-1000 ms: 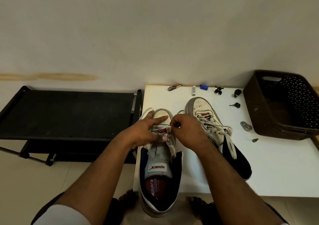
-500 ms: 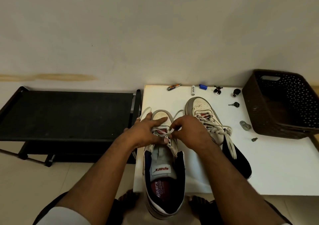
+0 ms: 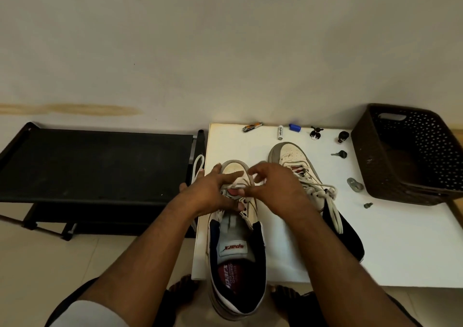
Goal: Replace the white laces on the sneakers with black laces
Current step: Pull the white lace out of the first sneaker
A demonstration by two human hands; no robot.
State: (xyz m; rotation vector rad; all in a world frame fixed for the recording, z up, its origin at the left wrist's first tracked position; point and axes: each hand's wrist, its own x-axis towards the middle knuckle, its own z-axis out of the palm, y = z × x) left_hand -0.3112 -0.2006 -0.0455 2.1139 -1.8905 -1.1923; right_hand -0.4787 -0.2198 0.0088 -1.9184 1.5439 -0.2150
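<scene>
The near sneaker sits at the table's 7 o'clock corner, heel overhanging the front edge, toe pointing to 12 o'clock. It is off-white and scuffed, with a grey tongue carrying a red-lettered label, a dark navy lining and a red printed insole. Its white lace is mostly pulled out, a loop trailing off the table's left edge at 9 o'clock. The left hand lies across the sneaker's forefoot, fingers curled and pressing near the lowest eyelets. The right hand pinches a strand of the lace between thumb and forefinger, the other fingers lifted and spread.

The second sneaker lies just to the right at 1 o'clock, still fully laced in white.

The white table also holds small items along its far edge, among them a battery and a blue cap, plus a dark perforated basket at 2 o'clock. A black rack stands at 9 o'clock against a pale wall, on a beige tiled floor.
</scene>
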